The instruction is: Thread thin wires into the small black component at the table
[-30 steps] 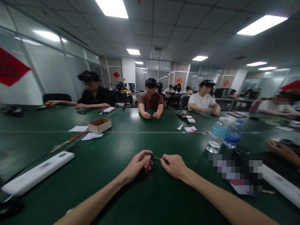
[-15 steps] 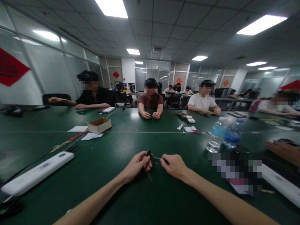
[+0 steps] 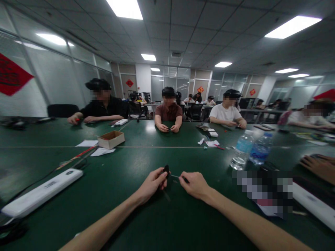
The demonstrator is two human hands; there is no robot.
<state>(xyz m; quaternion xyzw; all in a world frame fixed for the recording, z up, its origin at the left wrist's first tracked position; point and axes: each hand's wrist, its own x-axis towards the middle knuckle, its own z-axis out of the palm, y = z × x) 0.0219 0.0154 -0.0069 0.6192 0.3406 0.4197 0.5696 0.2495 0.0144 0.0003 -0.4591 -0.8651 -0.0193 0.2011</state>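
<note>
Above the near middle of the green table, my left hand is closed on a small black part, which sticks up past the thumb and fingertips. What kind of part it is, I cannot make out. My right hand grips a screwdriver by its dark handle, mostly hidden in the fist. Its thin metal shaft points left at the black part. Whether the tip touches the part is too small to tell.
Left lie a long white device with cables and an open cardboard box beside papers. Two water bottles stand on the right, near a blurred patch and another white device. Several people sit around; a co-worker's hand rests far right.
My hands stay almost in place, with the fingers of my left hand shifting slightly around the black part. Across the table at left, a person's hand with a red object has drawn inward.
</note>
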